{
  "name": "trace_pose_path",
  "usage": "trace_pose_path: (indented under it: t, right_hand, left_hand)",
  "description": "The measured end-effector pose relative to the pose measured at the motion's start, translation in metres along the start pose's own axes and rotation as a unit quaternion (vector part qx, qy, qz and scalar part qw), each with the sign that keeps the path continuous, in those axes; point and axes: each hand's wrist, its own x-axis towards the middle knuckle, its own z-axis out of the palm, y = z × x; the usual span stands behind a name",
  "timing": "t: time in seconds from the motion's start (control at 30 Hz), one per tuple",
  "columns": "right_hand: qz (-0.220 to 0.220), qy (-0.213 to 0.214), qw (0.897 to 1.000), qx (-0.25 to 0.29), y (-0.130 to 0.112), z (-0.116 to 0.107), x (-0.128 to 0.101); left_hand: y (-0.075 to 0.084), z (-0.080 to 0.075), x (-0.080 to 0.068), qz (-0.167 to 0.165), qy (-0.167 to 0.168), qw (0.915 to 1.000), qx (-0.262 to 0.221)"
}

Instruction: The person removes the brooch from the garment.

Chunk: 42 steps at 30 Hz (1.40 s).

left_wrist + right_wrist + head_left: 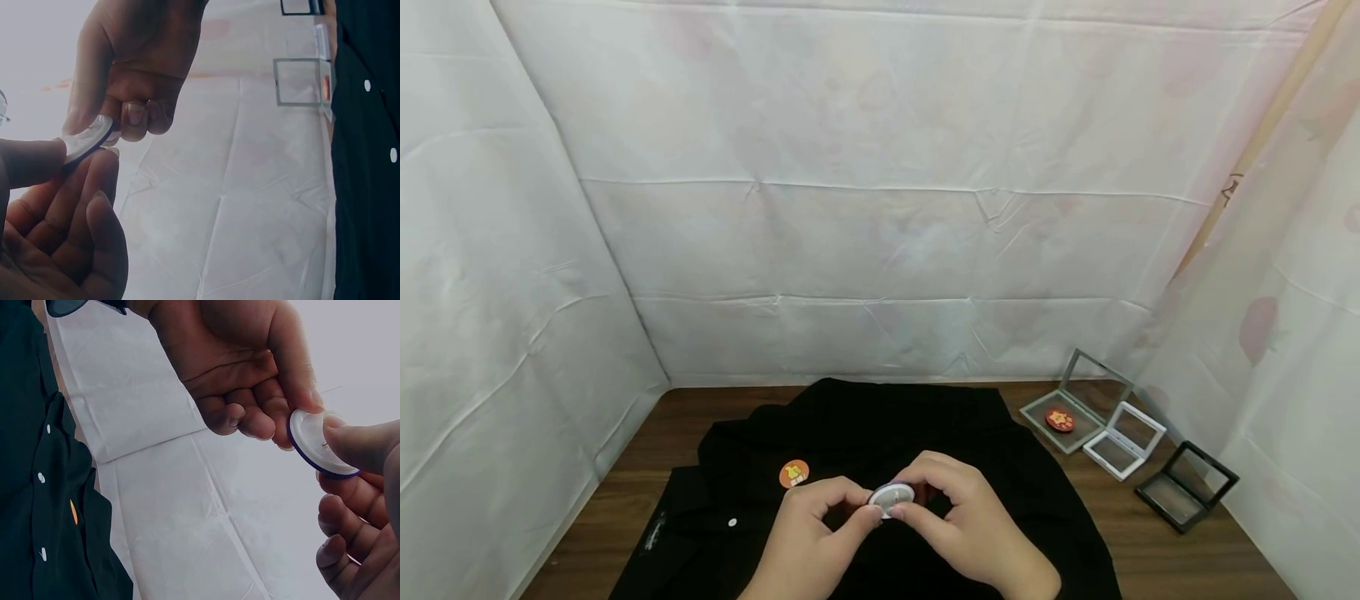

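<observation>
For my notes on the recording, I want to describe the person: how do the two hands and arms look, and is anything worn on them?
Both are bare: the left hand and the right hand wear no gloves, and no ring or watch shows in any view. No sleeve reaches the wrists where they are visible. The fingernails are short and plain, without polish. The forearms lie mostly outside the pictures, so what is worn higher up cannot be told.

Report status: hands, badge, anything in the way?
Left hand and right hand both pinch the round badge, held above the black shirt. Orange badge already on shirt. Nothing in the way.
</observation>
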Motion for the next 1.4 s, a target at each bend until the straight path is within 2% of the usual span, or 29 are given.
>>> trace_pose_path:
  t: [0.37,0.7,1.03,1.27,1.4]
  right_hand:
    - [-0.011,0.007,1.000,0.001,-0.0001,-0.0006,-0.0005]
    - [-0.008,0.010,1.000,0.008,-0.0003,-0.0001,-0.0004]
    - [-0.011,0.013,1.000,0.016,0.0005,0.0013,-0.0005]
    - [-0.007,0.013,1.000,0.023,-0.0003,0.0012,0.0000]
    - [-0.003,0.014,1.000,0.023,-0.0002,0.0012,0.0002]
  left_hand:
    - [-0.0040,0.0021,-0.0015,0.068,0.013,0.9976,0.008]
    - [-0.0047,0.0028,-0.0013,0.102,0.017,0.9946,0.012]
    - [-0.0046,0.0043,-0.0011,0.098,0.020,0.9949,0.016]
    - [-0.0065,0.0055,-0.0003,0.136,0.024,0.9903,0.015]
    - [-0.0062,0.0055,0.0001,0.137,0.022,0.9902,0.016]
